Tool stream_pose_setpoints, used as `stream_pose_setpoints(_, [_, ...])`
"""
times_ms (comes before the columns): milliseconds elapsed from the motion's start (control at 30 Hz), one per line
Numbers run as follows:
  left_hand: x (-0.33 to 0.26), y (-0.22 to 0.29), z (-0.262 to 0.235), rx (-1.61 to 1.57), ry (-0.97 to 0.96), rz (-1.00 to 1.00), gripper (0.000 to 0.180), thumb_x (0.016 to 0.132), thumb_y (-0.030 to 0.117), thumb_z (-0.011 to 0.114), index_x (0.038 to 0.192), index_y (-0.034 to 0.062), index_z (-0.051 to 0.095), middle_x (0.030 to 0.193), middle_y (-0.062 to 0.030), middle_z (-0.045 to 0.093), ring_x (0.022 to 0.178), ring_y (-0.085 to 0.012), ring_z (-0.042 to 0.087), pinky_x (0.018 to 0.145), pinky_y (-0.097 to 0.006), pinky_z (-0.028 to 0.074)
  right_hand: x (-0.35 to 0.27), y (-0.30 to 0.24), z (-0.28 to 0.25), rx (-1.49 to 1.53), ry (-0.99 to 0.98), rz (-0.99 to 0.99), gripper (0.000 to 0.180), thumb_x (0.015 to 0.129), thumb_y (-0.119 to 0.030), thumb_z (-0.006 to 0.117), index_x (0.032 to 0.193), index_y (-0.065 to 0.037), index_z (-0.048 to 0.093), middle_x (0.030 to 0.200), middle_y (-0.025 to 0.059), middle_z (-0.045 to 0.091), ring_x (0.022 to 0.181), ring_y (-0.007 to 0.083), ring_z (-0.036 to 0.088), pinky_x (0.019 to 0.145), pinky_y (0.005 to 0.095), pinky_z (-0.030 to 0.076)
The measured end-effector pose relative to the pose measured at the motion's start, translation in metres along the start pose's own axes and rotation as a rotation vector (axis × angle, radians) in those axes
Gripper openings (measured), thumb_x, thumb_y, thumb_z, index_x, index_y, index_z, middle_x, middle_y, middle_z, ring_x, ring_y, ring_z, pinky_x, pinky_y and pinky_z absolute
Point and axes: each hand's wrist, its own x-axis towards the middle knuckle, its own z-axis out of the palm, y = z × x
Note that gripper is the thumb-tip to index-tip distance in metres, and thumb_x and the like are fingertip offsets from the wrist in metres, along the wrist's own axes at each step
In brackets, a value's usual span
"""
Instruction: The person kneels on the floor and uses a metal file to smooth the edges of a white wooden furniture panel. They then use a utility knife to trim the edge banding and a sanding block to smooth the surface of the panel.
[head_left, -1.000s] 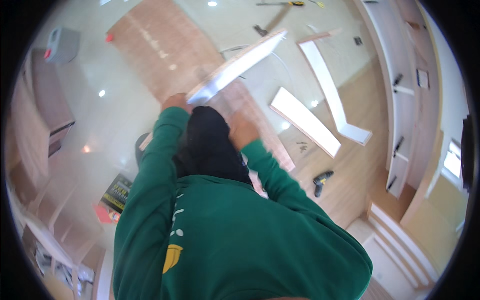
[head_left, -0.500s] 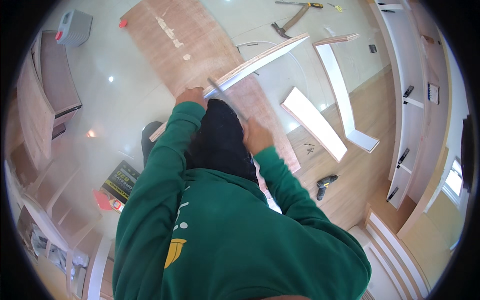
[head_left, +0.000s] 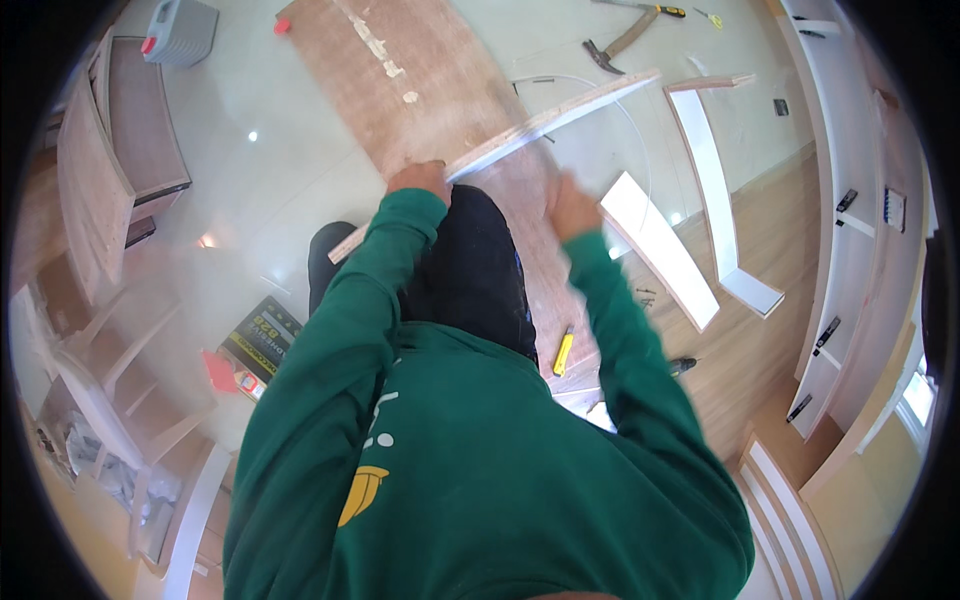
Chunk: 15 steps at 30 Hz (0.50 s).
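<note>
A long white-faced plywood strip lies slantwise across my thigh, its raw edge upward. My left hand is closed on it near the knee. To the right of the knee is my right hand, smeared by motion and closed. It grips a long thin grey tool, possibly a file, which is now only a faint blur near the strip; its shape showed better half a second ago. Under the strip lies a wide brown plywood sheet.
A white board and a joined white frame piece lie right. A hammer lies beyond, screws and a drill nearer. A yellow cutter knife lies by my lap. Left are a jug and black box.
My right hand has moved up and right, away from my knee, with the tool. My left hand stays on the strip. The view has shifted, and the cutter knife is now visible.
</note>
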Motion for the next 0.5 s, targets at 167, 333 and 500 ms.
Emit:
stream_pose_setpoints(167, [0.009, 0.000, -0.007, 0.045, 0.001, 0.009, 0.034, 0.080, 0.030, 0.071, 0.106, 0.0083, 0.069, 0.102, -0.0174, 0.069, 0.097, -0.0356, 0.066, 0.086, -0.044, 0.053, 0.026, -0.007, -0.017, 0.151, 0.121, 0.195, 0.036, 0.099, -0.039, 0.044, 0.095, -0.005, 0.057, 0.089, 0.0262, 0.066, 0.083, 0.0478, 0.062, 0.073, 0.0598, 0.048])
stream_pose_setpoints(333, [0.000, -0.001, -0.005, -0.012, 0.047, 0.033, 0.021, 0.082, 0.022, 0.067, 0.096, 0.0066, 0.070, 0.095, -0.0193, 0.070, 0.092, -0.0369, 0.067, 0.083, -0.046, 0.054, -0.078, -0.002, 0.016, 0.063, -0.111, 0.005, 0.032, 0.095, -0.036, 0.050, 0.102, -0.007, 0.058, 0.093, 0.0242, 0.067, 0.085, 0.0456, 0.063, 0.077, 0.0580, 0.048])
stream_pose_setpoints(500, [0.002, 0.008, -0.014, 0.005, 0.054, 0.055, 0.022, 0.082, 0.023, 0.068, 0.096, 0.0061, 0.070, 0.095, -0.0185, 0.070, 0.091, -0.0371, 0.067, 0.082, -0.045, 0.054, 0.080, 0.027, -0.051, 0.100, 0.271, 0.123, 0.044, 0.101, -0.042, 0.035, 0.102, -0.003, 0.055, 0.083, 0.0274, 0.065, 0.080, 0.0471, 0.063, 0.070, 0.0568, 0.050])
